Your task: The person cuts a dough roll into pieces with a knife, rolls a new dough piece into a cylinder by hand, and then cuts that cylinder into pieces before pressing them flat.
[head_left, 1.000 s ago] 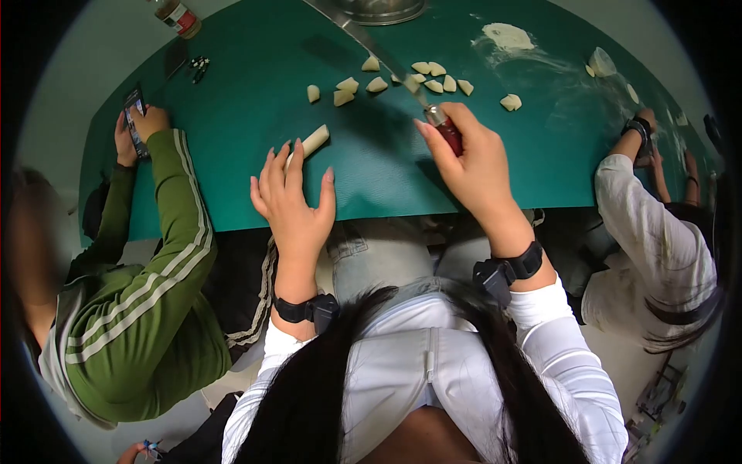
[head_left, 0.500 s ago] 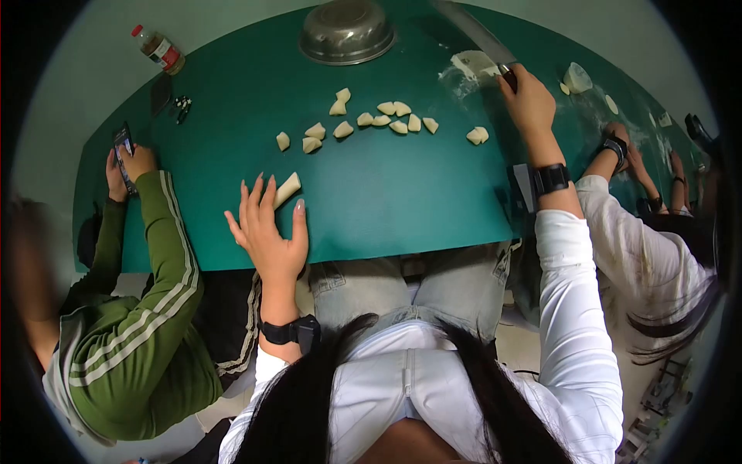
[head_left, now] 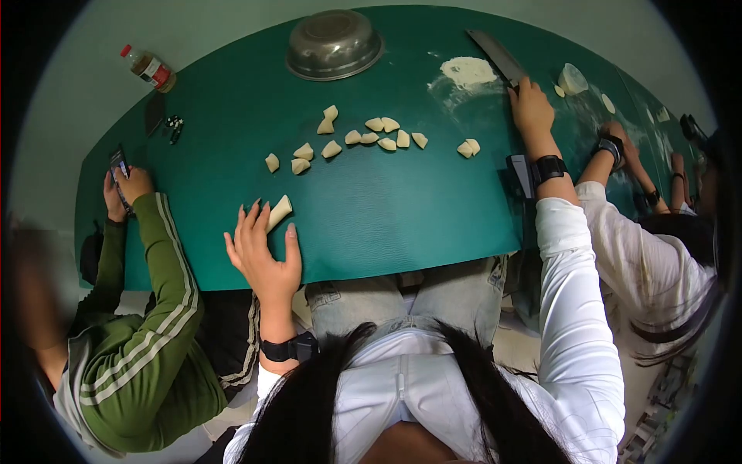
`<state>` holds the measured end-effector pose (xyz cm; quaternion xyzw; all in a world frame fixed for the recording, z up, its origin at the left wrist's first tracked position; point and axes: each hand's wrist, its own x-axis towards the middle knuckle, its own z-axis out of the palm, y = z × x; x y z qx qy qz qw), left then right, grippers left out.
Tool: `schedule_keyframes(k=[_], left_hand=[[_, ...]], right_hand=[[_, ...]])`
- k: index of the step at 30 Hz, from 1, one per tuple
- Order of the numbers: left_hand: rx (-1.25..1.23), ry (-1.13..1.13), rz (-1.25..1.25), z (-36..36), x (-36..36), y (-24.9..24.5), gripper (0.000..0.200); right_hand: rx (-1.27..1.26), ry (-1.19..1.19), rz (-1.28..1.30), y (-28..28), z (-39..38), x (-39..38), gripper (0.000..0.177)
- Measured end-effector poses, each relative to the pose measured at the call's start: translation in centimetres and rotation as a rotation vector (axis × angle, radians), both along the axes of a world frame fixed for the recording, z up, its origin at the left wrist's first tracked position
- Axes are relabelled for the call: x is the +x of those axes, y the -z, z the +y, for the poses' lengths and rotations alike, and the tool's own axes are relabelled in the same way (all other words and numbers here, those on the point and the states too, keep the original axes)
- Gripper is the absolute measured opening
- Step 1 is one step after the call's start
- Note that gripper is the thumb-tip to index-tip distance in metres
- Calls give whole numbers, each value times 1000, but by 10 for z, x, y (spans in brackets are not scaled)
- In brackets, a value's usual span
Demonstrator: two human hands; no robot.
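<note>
My left hand [head_left: 267,251] rests at the near edge of the green table [head_left: 371,209], fingers spread, beside a short dough roll [head_left: 280,212] that lies between thumb and forefinger. My right hand [head_left: 532,108] is wrapped round the dark handle of a knife [head_left: 495,56], whose blade points to the far left and lies near a patch of flour [head_left: 468,72]. Several cut dough pieces [head_left: 331,148] are scattered across the middle of the table, with two more pieces [head_left: 468,148] lying apart on the right.
An upturned metal bowl [head_left: 335,45] sits at the far side. At left, a person in a green sleeve [head_left: 166,240] holds a phone [head_left: 119,164], near a bottle [head_left: 149,68]. People's hands [head_left: 618,147] and a translucent cup [head_left: 572,79] are at right.
The view has shifted, so the table appears lower. The knife has come down nearer the tabletop beside the flour, uncovering more of the flour. My left hand stays spread by the roll.
</note>
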<state>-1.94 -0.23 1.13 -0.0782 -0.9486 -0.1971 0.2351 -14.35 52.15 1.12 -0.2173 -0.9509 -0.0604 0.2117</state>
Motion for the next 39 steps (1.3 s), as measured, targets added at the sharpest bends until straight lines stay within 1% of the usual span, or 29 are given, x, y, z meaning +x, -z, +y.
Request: schedule_keyframes(k=[6, 7, 10, 11, 12, 14, 17, 20, 21, 24, 27, 30, 31, 32, 34, 36, 37, 39], left_hand=[[-24, 2, -2, -1, 1, 3, 45], [-25, 2, -2, -1, 1, 2, 45], [-22, 4, 4, -1, 1, 2, 43], [-12, 10, 7, 1, -1, 3, 43], [-11, 13, 5, 0, 1, 2, 43], [-13, 14, 9, 0, 1, 2, 42], [-13, 4, 7, -2, 1, 3, 41], [-12, 3, 10, 0, 1, 2, 41], [-12, 3, 12, 0, 0, 2, 41], [-11, 10, 10, 1, 1, 2, 40], [-12, 12, 16, 1, 0, 3, 40], [-15, 8, 15, 0, 1, 2, 40], [-15, 10, 14, 1, 1, 1, 40], [-16, 9, 14, 1, 1, 2, 40], [-13, 6, 22, 1, 1, 2, 40], [-10, 8, 23, 2, 1, 3, 39], [-10, 9, 22, 1, 1, 4, 39], [-3, 12, 22, 1, 2, 3, 39]], right_hand=[[147, -128, 14, 5, -3, 19, 26], [23, -157, -15, 1, -1, 21, 32], [-280, -38, 14, -7, 34, 10, 38], [-345, 136, -83, -13, 56, 9, 46], [-417, 308, -185, -14, 74, 8, 58], [-387, 339, -261, 1, 105, 3, 62], [-434, 393, -256, -19, 92, 4, 59], [-423, 360, -368, 9, 145, -14, 56], [-424, 333, -345, 9, 147, -13, 52], [-429, 331, -306, 12, 151, -12, 50], [-337, 257, -102, -21, 94, 9, 48], [-348, 17, -24, -72, -11, 38, 41], [-405, -147, -32, -77, -38, 50, 37], [-459, -309, -39, -80, -60, 61, 34], [-524, -363, -162, -85, -98, 80, 22], [-333, -623, -55, -60, -100, 93, 26], [-350, -682, -58, -52, -102, 99, 33], [-418, -741, -65, -43, -105, 106, 36]])
